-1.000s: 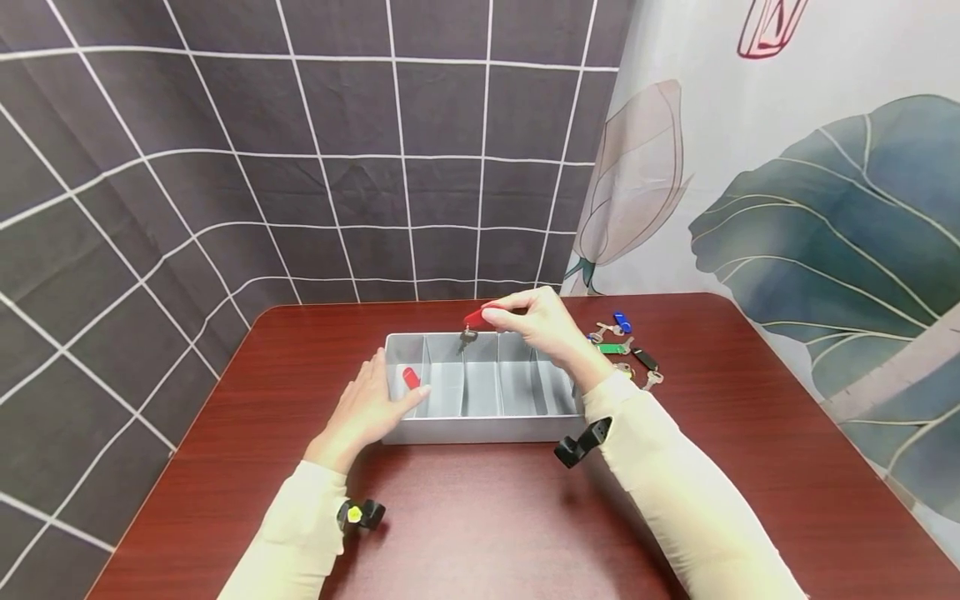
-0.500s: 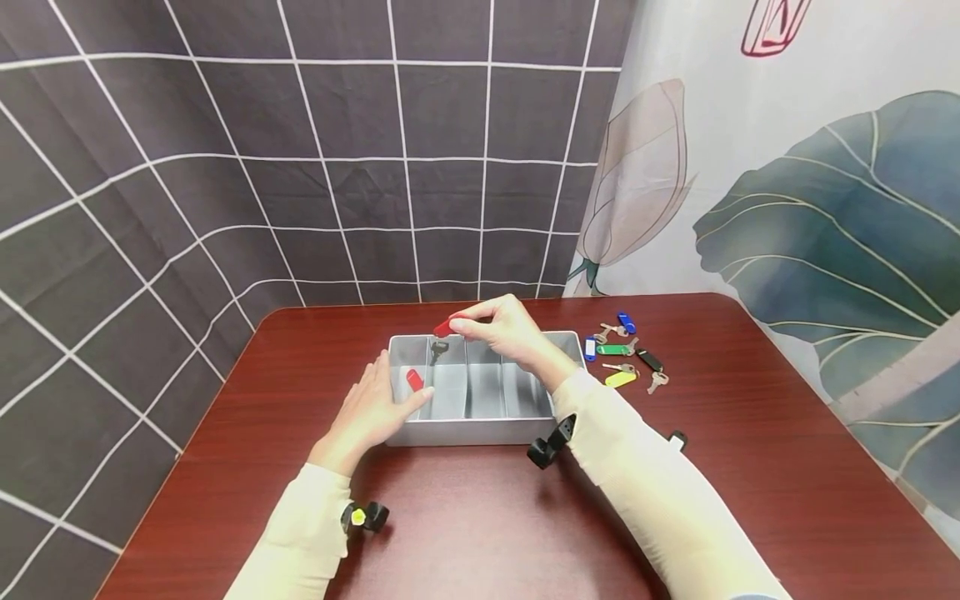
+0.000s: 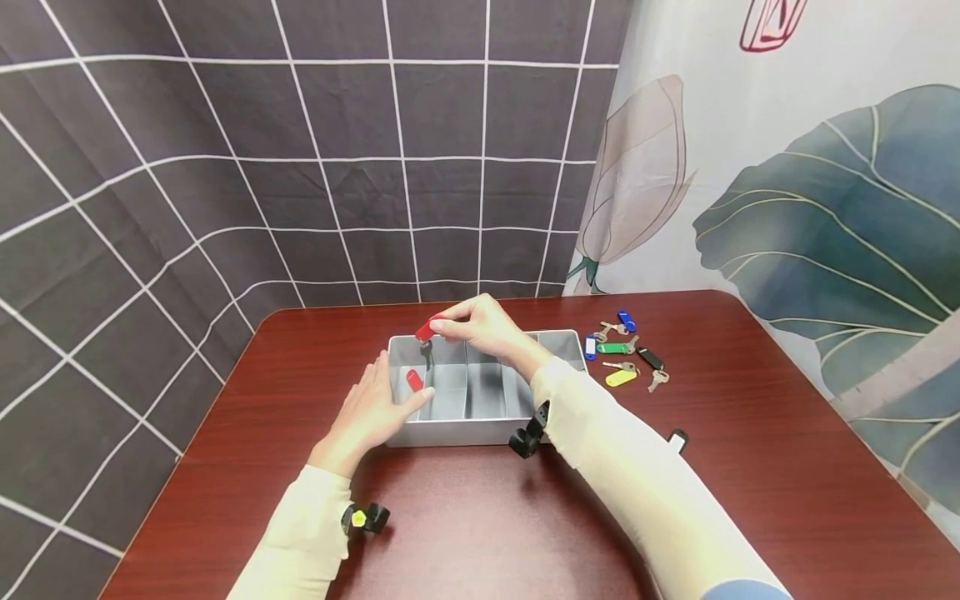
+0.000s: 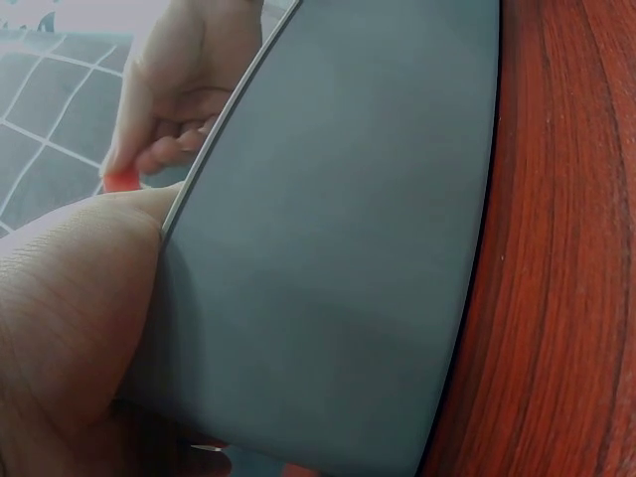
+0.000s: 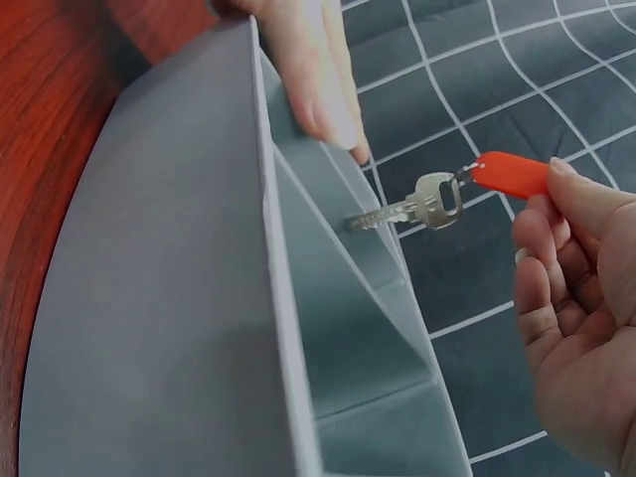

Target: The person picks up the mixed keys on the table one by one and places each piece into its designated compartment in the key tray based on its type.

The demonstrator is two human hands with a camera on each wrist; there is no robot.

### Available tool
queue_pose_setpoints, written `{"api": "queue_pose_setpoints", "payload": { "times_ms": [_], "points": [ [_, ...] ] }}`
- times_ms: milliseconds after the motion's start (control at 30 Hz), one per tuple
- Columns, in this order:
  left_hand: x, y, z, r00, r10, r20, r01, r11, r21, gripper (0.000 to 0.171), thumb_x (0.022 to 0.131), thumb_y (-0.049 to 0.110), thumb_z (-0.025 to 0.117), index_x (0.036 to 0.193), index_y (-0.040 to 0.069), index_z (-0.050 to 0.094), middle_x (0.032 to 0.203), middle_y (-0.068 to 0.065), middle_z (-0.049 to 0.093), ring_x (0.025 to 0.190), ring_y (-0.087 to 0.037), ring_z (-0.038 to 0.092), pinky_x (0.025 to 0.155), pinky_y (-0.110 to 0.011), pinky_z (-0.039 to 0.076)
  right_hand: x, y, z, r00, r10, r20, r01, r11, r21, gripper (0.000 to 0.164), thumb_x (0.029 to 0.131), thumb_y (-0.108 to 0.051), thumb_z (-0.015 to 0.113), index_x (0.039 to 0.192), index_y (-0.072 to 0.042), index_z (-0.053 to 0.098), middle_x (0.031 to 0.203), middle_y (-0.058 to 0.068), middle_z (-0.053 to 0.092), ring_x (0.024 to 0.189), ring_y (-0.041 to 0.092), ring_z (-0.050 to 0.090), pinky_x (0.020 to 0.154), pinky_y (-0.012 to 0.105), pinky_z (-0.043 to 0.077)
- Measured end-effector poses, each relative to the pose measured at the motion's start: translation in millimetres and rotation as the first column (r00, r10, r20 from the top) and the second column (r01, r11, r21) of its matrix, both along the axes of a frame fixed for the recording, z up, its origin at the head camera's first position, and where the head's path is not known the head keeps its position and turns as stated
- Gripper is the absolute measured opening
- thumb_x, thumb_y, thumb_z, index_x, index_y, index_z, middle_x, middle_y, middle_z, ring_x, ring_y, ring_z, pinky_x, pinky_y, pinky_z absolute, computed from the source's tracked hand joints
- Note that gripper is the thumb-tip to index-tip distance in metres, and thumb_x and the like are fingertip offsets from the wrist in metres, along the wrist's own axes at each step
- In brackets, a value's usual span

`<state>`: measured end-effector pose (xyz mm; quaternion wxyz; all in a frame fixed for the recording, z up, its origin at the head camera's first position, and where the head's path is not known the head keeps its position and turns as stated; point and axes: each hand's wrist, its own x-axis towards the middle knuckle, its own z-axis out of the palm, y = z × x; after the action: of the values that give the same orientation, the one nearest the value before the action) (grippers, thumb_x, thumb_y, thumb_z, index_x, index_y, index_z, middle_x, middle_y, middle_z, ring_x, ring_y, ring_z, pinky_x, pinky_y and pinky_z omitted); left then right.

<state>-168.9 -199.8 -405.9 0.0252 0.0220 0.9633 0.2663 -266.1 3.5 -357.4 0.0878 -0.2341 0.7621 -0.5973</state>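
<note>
A grey divided tray (image 3: 465, 432) stands on the table. My left hand (image 3: 370, 410) rests on its left end, fingers extended along the outer side and thumb over the front rim. Pinched between my right hand's (image 3: 483, 323) thumb and forefinger is a red key tag (image 5: 512, 175), held above the tray's back left part. A silver key (image 5: 434, 202) hangs from it by a ring, close over the leftmost compartments. Another red key tag (image 3: 414, 380) lies in the leftmost compartment, partly hidden near my left thumb. In the left wrist view, the tray's front wall covers most of the work.
Right of the tray lie several tagged keys: blue tags (image 3: 627, 321), a green tag (image 3: 614, 349), a black tag (image 3: 649, 359) and a yellow tag (image 3: 621, 378). A black-and-white object (image 3: 677, 441) shows beside my right sleeve. A dark grid-patterned cloth (image 3: 442, 196) hangs behind the table.
My right hand has moved left over the tray, carrying the red key tag and its key from the middle compartments toward the left end. The left hand stays on the tray.
</note>
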Motion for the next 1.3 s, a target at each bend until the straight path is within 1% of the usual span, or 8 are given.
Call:
{"api": "queue_pose_setpoints", "payload": {
  "times_ms": [167,267,433,600,733,967,1133,1300],
  "points": [
    [-0.3,0.0,-0.1,1.000,-0.001,-0.016,0.001,1.000,-0.007,0.114,0.080,0.075,0.051,0.153,-0.001,0.008,0.156,-0.023,0.018,0.142,-0.042,0.019,0.111,-0.059,0.019,1.7,-9.3,4.6,1.000,0.016,-0.002,-0.016,1.000,0.010,0.021,0.083,-0.017,0.076,0.101,-0.006,0.077,0.089,0.003,0.074,0.083,0.024,0.071,0.076,0.032,0.056],
    [-0.6,0.0,-0.4,1.000,-0.004,-0.011,0.004,1.000,-0.006,0.114,0.080,0.076,0.050,0.153,-0.001,0.008,0.157,-0.022,0.018,0.142,-0.042,0.018,0.111,-0.060,0.019,2.2,-14.5,5.1,0.999,0.035,0.013,-0.035,0.999,0.004,0.022,0.084,-0.017,0.076,0.102,-0.005,0.076,0.091,0.004,0.074,0.085,0.027,0.071,0.077,0.030,0.056],
    [-0.5,0.4,-0.4,1.000,-0.005,-0.003,0.005,1.000,0.001,0.113,0.080,0.075,0.051,0.153,0.000,0.008,0.157,-0.021,0.017,0.142,-0.042,0.017,0.111,-0.061,0.019,0.6,-20.1,1.2,0.998,0.049,0.028,-0.049,0.999,-0.010,0.023,0.084,-0.016,0.075,0.103,-0.003,0.075,0.094,0.006,0.074,0.087,0.026,0.072,0.078,0.028,0.056],
    [-0.7,1.1,0.0,1.000,-0.006,-0.001,0.006,1.000,-0.008,0.114,0.080,0.075,0.050,0.153,-0.001,0.007,0.157,-0.022,0.017,0.142,-0.042,0.018,0.110,-0.061,0.019,-0.2,-23.3,-1.5,0.999,0.036,0.029,-0.036,0.999,0.012,0.023,0.084,-0.018,0.076,0.102,-0.004,0.076,0.093,0.005,0.074,0.086,0.025,0.072,0.077,0.028,0.056],
    [-1.4,1.3,-0.9,1.000,-0.005,-0.006,0.005,1.000,-0.015,0.114,0.080,0.076,0.049,0.153,-0.001,0.007,0.157,-0.022,0.017,0.142,-0.042,0.019,0.111,-0.060,0.019,0.0,-26.2,-2.7,0.999,0.023,0.028,-0.024,0.998,0.049,0.021,0.084,-0.019,0.076,0.101,-0.006,0.077,0.092,0.003,0.074,0.084,0.023,0.072,0.076,0.028,0.056],
    [-1.3,1.2,-1.7,1.000,-0.005,0.005,0.005,1.000,-0.021,0.115,0.080,0.078,0.047,0.153,-0.001,0.005,0.157,-0.022,0.015,0.143,-0.041,0.016,0.111,-0.060,0.018,-1.5,-30.7,-11.1,0.999,-0.001,0.051,-0.004,0.994,0.105,0.020,0.083,-0.018,0.077,0.099,-0.006,0.077,0.089,0.002,0.074,0.075,0.012,0.070,0.074,0.028,0.056],
    [-1.2,1.4,-0.2,1.000,-0.004,0.012,0.004,1.000,-0.014,0.115,0.080,0.078,0.048,0.153,-0.002,0.006,0.157,-0.022,0.014,0.143,-0.041,0.014,0.111,-0.060,0.016,-2.4,-31.3,-15.0,0.997,-0.017,0.073,0.006,0.988,0.152,0.021,0.083,-0.019,0.077,0.099,-0.006,0.077,0.084,0.002,0.074,0.069,0.011,0.068,0.068,0.025,0.056],
    [-0.8,1.1,0.1,1.000,-0.002,0.016,0.002,1.000,-0.010,0.115,0.080,0.077,0.048,0.153,-0.001,0.007,0.157,-0.022,0.015,0.143,-0.042,0.015,0.111,-0.061,0.017,-2.4,-32.2,-17.8,0.998,-0.023,0.056,0.009,0.973,0.232,0.018,0.084,-0.023,0.076,0.094,-0.008,0.079,0.072,0.000,0.071,0.064,0.007,0.061,0.060,0.022,0.050]
  ]
}}
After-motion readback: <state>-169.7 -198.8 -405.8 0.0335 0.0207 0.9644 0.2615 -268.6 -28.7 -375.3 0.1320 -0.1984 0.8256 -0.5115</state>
